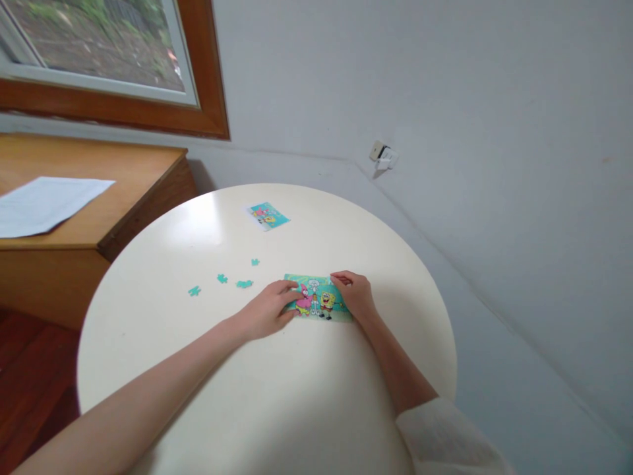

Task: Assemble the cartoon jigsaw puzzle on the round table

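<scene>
A cartoon jigsaw puzzle (314, 305) with pink and yellow figures on teal lies assembled in large part on the round white table (277, 409). My left hand (270, 309) rests on its left side, fingers apart and pressing it flat. At the puzzle's upper right, my right hand (355, 295) has thumb and fingertips pinched together on a small puzzle piece (330, 280), mostly covered by the fingers. That hand also hides the puzzle's upper right corner. To the left lie several loose teal pieces (244, 284).
Farther back on the table is a small picture card (268, 216) with the same cartoon figures. A wooden cabinet (143, 165) with white paper (54, 203) on it stands at left, below a window. The wall with a socket (378, 151) runs along the back and right.
</scene>
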Demonstrator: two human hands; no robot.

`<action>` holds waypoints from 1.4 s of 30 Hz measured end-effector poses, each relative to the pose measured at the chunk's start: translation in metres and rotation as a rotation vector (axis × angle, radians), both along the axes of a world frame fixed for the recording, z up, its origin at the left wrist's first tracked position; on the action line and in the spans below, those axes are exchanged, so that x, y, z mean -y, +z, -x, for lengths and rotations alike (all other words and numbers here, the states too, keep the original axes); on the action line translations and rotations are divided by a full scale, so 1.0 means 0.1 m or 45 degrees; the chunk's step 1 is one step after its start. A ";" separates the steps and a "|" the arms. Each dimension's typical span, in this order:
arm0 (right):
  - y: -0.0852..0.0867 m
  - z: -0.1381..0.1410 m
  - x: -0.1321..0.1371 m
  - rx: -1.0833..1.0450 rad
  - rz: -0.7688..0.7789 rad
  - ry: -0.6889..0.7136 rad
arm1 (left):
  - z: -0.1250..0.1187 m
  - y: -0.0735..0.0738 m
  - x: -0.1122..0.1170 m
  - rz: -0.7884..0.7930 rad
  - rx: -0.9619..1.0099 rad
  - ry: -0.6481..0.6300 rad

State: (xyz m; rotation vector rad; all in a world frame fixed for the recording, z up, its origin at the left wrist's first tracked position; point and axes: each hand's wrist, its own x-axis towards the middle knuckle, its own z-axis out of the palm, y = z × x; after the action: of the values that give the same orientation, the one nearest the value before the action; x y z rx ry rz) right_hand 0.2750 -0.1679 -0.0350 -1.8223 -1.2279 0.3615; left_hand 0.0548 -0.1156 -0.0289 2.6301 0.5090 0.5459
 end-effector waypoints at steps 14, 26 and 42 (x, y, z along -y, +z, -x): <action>-0.03 -0.01 0.00 0.055 -0.003 0.002 | -0.01 -0.01 0.01 0.011 -0.010 -0.008; -0.07 -0.02 -0.01 -0.038 -0.099 -0.053 | -0.01 0.00 0.02 0.083 0.044 -0.005; -0.10 -0.13 -0.01 -0.253 -0.212 -0.135 | 0.85 0.50 -0.80 0.270 0.120 1.038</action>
State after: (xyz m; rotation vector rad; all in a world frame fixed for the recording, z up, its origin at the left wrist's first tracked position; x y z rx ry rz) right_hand 0.2880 -0.1671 -0.0452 -1.6588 -0.9909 0.3602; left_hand -0.0306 -0.0356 0.0209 2.1014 1.5264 0.7852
